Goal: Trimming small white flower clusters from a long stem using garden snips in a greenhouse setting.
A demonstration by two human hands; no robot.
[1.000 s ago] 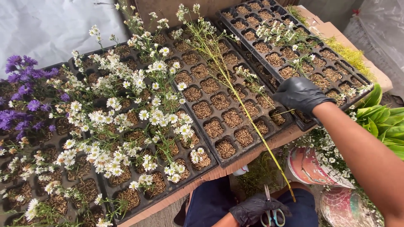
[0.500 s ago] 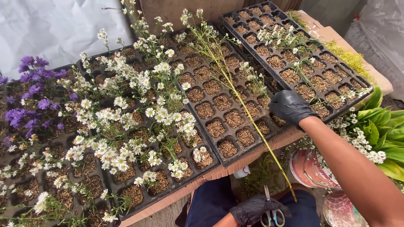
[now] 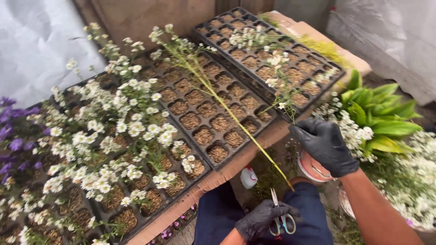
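My right hand (image 3: 324, 146), in a black glove, pinches a thin sprig of small white flowers (image 3: 282, 86) at the front edge of the right-hand black seedling tray (image 3: 318, 97). A long yellow-green cut stem (image 3: 236, 120) lies slanting across the middle tray (image 3: 213, 165), and its lower end hangs just above my left hand. My left hand (image 3: 263, 220), also gloved, is low over my lap and closed on a pair of scissors (image 3: 278, 217) whose blades point up.
White daisy-like flowers (image 3: 118, 136) fill the left trays, with purple flowers (image 3: 13, 136) at the far left. At the right are a green leafy plant (image 3: 381, 118), cut white flowers (image 3: 408, 181), a pinkish bucket (image 3: 313, 170) and a small white bottle (image 3: 248, 177).
My right hand has come back from over the right tray to its front edge, closer to me. The hand with the scissors has stayed low.
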